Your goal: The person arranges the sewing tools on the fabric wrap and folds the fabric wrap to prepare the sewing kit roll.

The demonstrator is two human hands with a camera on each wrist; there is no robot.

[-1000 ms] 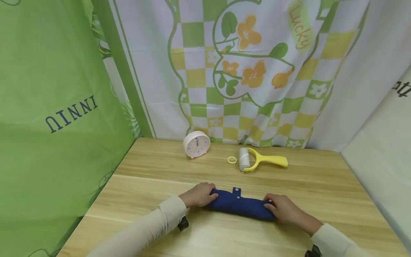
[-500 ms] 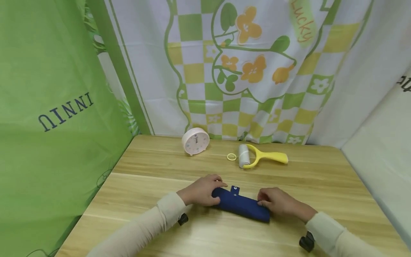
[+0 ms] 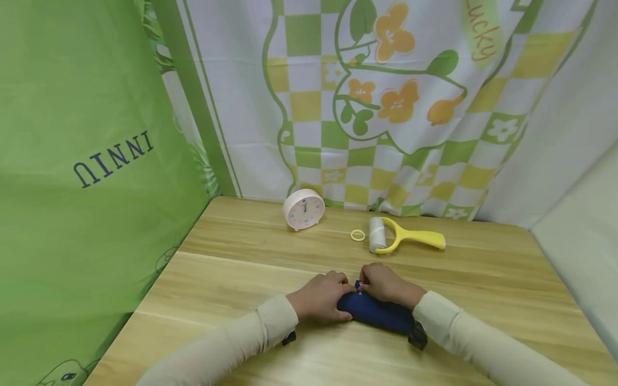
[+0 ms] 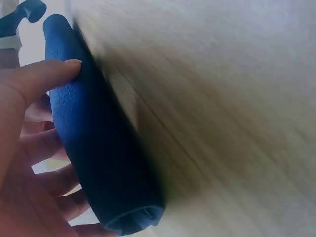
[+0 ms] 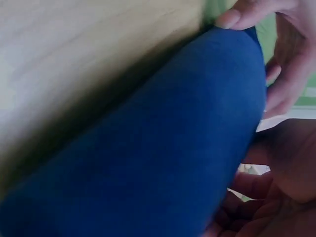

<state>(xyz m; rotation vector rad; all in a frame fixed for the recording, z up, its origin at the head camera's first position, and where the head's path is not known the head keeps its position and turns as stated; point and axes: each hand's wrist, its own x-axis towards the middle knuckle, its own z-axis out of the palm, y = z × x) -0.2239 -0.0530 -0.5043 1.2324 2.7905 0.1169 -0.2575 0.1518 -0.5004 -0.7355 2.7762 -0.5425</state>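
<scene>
A rolled dark-blue fabric bundle (image 3: pixel 381 315) lies on the wooden table, with a short snap strap (image 3: pixel 358 284) at its far side. My left hand (image 3: pixel 321 298) grips its left end; in the left wrist view the thumb lies over the roll (image 4: pixel 94 123) and the fingers curl round its other side. At the strap, my right hand (image 3: pixel 386 284) pinches the tab between thumb and fingers, close beside the left fingertips. The right forearm and wrist camera cover the roll's right end in the head view. In the right wrist view, the roll (image 5: pixel 148 138) hides much of the right fingers.
Behind the hands stand a pale pink clock (image 3: pixel 304 210), a small yellow ring (image 3: pixel 358 235) and a lint roller (image 3: pixel 420 237) with a yellow handle. A patterned curtain (image 3: pixel 309 107) hangs at the table's back edge, and green cloth (image 3: pixel 96 225) hangs on the left.
My right hand has left the roll's right end and moved left to the strap, which it now pinches. The left hand has shifted further onto the roll. The head view has turned slightly.
</scene>
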